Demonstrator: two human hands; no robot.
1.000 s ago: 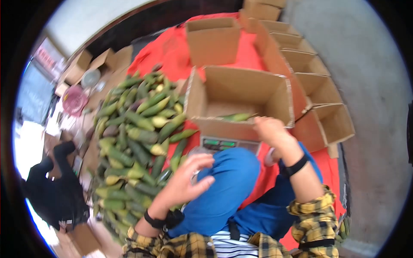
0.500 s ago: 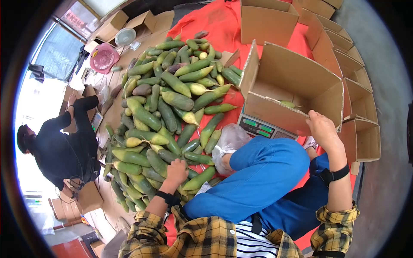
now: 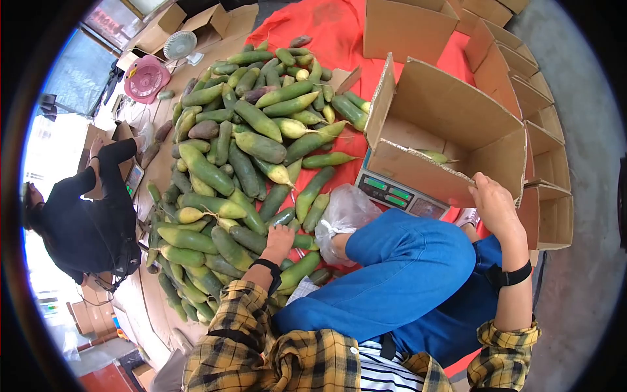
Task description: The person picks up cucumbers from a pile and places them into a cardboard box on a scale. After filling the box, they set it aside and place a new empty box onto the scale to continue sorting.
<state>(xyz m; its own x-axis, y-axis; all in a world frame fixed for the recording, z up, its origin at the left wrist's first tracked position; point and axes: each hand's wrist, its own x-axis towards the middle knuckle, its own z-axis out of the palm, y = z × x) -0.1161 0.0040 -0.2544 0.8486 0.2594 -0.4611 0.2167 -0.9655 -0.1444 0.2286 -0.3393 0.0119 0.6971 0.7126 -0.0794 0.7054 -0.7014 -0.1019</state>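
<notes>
My left hand is at the near right part of a large heap of green radishes. Its fingers are bent together over the end of one green radish; their undersides are hidden. My right hand grips the near top edge of an open cardboard box. This box stands on a digital scale with lit green displays. Inside the box, part of a green radish shows above the near wall.
A clear plastic bag lies beside my knee, on the red sheet. More open cardboard boxes line the right side. Another person in dark clothes sits at the left. A pink basin and a fan are behind.
My left hand has moved forward and to the right over the radishes. My right hand keeps to the box's edge. The person at the left has shifted posture slightly.
</notes>
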